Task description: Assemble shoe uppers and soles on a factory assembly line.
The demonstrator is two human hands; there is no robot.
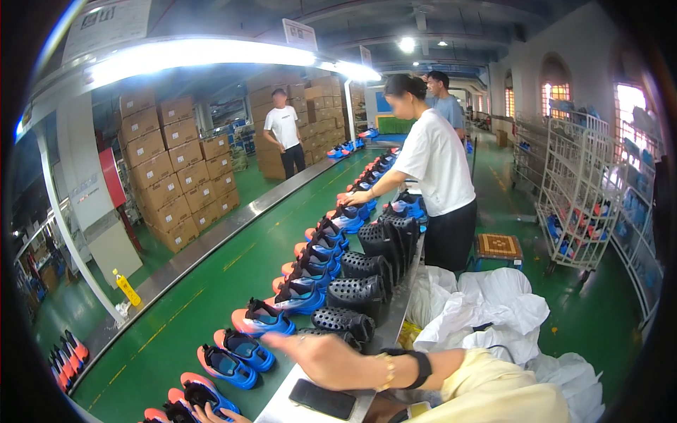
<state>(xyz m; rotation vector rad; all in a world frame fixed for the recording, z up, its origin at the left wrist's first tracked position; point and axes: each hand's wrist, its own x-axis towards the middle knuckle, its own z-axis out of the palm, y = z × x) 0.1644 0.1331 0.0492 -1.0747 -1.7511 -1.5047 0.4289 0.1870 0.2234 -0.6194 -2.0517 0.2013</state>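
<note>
Touching shoe (207,393), left grip (216,415) fingers spread

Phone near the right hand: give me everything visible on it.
The phone is a slim black rectangle with rounded corners. Its upper face is dark, smooth and glass-like, with nothing visibly lit. It lies flat on a white surface near the picture's lower edge, its long side slanting down to the right. The right hand is over its far edge; contact can't be told.
</note>
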